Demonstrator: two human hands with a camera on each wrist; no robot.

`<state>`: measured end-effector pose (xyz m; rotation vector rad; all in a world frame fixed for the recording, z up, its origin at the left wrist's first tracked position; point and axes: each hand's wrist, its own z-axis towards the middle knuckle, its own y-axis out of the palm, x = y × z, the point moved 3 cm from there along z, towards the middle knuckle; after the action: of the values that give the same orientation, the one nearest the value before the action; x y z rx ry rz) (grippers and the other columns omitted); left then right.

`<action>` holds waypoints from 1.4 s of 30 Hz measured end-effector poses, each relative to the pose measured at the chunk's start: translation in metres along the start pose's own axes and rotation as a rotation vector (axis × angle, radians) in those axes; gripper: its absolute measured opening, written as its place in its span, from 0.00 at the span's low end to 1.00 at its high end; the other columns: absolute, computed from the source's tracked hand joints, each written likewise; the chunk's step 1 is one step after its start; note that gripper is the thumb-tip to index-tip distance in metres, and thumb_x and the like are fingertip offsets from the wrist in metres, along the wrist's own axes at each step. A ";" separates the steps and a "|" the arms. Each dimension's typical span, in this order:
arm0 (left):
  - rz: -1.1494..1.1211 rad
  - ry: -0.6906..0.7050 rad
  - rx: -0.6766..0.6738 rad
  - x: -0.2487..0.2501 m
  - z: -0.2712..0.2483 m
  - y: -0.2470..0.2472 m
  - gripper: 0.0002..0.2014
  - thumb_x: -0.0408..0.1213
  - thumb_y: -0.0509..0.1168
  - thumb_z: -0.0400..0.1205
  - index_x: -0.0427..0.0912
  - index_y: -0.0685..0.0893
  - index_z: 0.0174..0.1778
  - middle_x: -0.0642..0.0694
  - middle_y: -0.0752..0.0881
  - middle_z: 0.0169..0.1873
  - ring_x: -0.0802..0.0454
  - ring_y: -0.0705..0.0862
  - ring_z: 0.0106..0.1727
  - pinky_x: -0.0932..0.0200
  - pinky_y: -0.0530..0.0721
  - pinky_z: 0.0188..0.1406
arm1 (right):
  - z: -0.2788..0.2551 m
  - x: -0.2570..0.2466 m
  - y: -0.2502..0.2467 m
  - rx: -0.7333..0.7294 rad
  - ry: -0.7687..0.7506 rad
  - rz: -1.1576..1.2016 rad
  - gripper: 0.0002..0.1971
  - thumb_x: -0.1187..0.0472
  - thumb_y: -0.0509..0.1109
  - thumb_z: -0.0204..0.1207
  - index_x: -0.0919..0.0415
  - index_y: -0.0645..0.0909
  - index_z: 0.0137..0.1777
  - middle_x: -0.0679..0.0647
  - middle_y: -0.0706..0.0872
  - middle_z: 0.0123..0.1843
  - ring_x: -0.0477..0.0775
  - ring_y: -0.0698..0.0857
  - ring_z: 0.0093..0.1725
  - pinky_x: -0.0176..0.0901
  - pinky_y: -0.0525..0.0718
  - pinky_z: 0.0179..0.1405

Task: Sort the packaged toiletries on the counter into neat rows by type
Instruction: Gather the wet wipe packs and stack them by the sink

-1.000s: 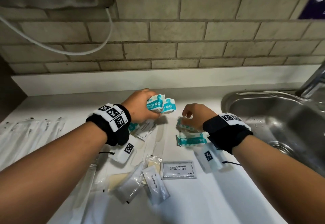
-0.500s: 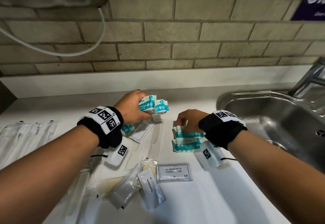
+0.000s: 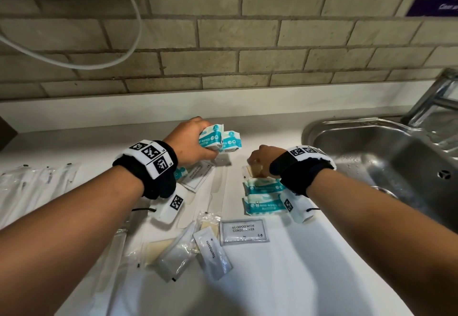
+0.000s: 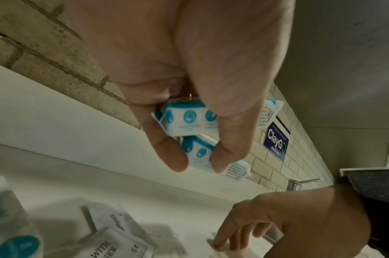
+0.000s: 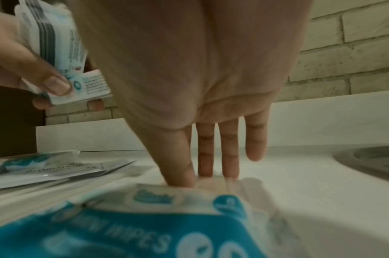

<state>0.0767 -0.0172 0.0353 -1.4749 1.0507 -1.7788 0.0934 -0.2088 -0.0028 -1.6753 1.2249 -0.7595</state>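
My left hand (image 3: 198, 142) grips two teal-and-white mini wipes packs (image 3: 219, 139) above the back of the counter; in the left wrist view its thumb and fingers (image 4: 178, 162) curl round both packs (image 4: 189, 120). My right hand (image 3: 255, 164) reaches down with straight fingers (image 5: 228, 165), and their tips touch a clear packet with beige contents (image 3: 251, 170). Two more wipes packs (image 3: 264, 186) (image 3: 265, 206) lie side by side just in front of that hand. Another wipes pack (image 3: 179, 173) shows under my left wrist.
A shampoo sachet (image 3: 244, 231), a toothpaste sachet (image 3: 213, 251) and clear packets (image 3: 173, 256) lie jumbled in the middle. A second shampoo sachet (image 3: 198, 176) lies under my left hand. Clear-wrapped long items (image 3: 32, 181) lie at left. A steel sink (image 3: 371, 147) and tap (image 3: 436, 97) are at right.
My right hand has left the wipes pack it was setting down and moved just beyond it onto the clear packet. The left hand still holds its two packs.
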 end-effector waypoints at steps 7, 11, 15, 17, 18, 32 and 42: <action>0.009 -0.004 -0.054 -0.002 0.006 0.011 0.20 0.41 0.79 0.71 0.45 0.84 0.57 0.49 0.82 0.50 0.52 0.84 0.49 0.56 0.84 0.48 | 0.007 0.013 -0.006 0.119 0.093 0.066 0.19 0.60 0.71 0.76 0.62 0.78 0.67 0.59 0.81 0.66 0.60 0.81 0.64 0.43 0.77 0.55; 0.018 -0.036 -0.127 0.000 0.022 0.030 0.17 0.41 0.79 0.69 0.44 0.85 0.51 0.49 0.86 0.47 0.50 0.86 0.46 0.58 0.83 0.43 | 0.002 0.027 -0.024 0.298 0.152 0.291 0.17 0.64 0.65 0.80 0.64 0.73 0.68 0.63 0.81 0.65 0.64 0.81 0.63 0.44 0.76 0.52; 0.016 -0.035 -0.231 0.019 0.039 0.059 0.15 0.41 0.79 0.70 0.47 0.84 0.50 0.50 0.89 0.46 0.51 0.86 0.44 0.63 0.79 0.41 | -0.009 0.034 -0.043 0.425 0.151 0.356 0.17 0.62 0.66 0.79 0.66 0.72 0.66 0.67 0.85 0.60 0.67 0.83 0.59 0.43 0.73 0.45; 0.017 -0.021 -0.291 0.032 0.044 0.075 0.18 0.43 0.80 0.69 0.46 0.85 0.51 0.50 0.90 0.48 0.50 0.87 0.47 0.60 0.82 0.46 | -0.013 0.035 -0.047 0.445 0.136 0.364 0.18 0.62 0.67 0.79 0.65 0.72 0.66 0.66 0.85 0.60 0.67 0.83 0.59 0.42 0.72 0.45; 0.013 -0.016 -0.320 0.036 0.046 0.082 0.19 0.45 0.81 0.68 0.46 0.85 0.51 0.50 0.90 0.48 0.50 0.87 0.49 0.58 0.84 0.50 | -0.015 0.036 -0.048 0.453 0.127 0.369 0.18 0.62 0.67 0.79 0.65 0.72 0.66 0.66 0.85 0.60 0.66 0.83 0.59 0.43 0.72 0.45; -0.038 -0.195 -0.368 0.047 0.082 0.092 0.19 0.36 0.58 0.84 0.35 0.64 0.70 0.44 0.76 0.43 0.46 0.77 0.44 0.56 0.72 0.38 | -0.032 0.038 -0.044 0.417 0.097 0.501 0.05 0.63 0.60 0.79 0.61 0.66 0.46 0.59 0.79 0.42 0.62 0.81 0.42 0.44 0.75 0.39; 0.050 -0.010 -0.444 0.041 0.072 0.085 0.14 0.31 0.63 0.83 0.39 0.79 0.65 0.47 0.82 0.49 0.47 0.81 0.51 0.62 0.73 0.47 | -0.028 0.021 -0.034 0.386 0.072 0.478 0.13 0.62 0.61 0.78 0.66 0.76 0.60 0.64 0.86 0.51 0.60 0.78 0.43 0.43 0.73 0.40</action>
<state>0.1349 -0.1087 -0.0114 -1.6894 1.5346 -1.5637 0.0895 -0.2333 0.0385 -0.9977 1.3588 -0.7036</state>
